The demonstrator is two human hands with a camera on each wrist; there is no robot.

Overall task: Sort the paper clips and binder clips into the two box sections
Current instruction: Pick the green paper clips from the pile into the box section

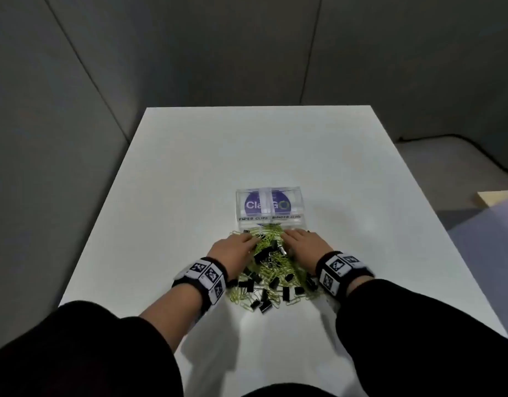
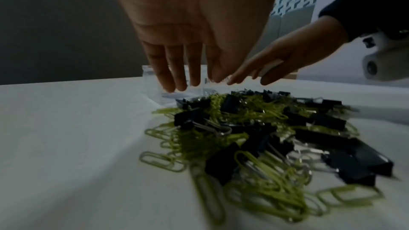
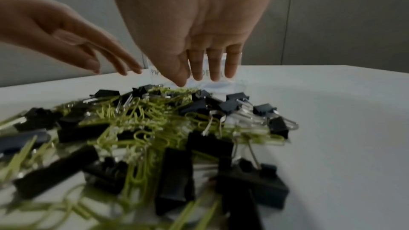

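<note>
A clear plastic two-section box (image 1: 269,207) stands near the middle of the white table (image 1: 175,167), its front wall lettered "PAPER CLIPS" on the left section and "BINDER CLIP" on the right, though the last letters are blurred. A purple round label inside shows white letters that read roughly "Cla" and "GO", with a green ring; the divider hides the middle of the word. Just in front of the box lies a mixed heap of yellow-green wire paper clips (image 1: 275,269) and black metal binder clips with silver handles (image 1: 271,247), and the heap reaches to the foot of the box. The left hand (image 1: 231,250) is flat, palm down over the left part of the heap, with fingers straight and close together, holding nothing. The right hand (image 1: 304,242) lies likewise over the right part, fingers straight and pointing toward the box, holding nothing. Both wrists carry black bands with black-and-white square code markers (image 1: 205,275), and the sleeves are black.
</note>
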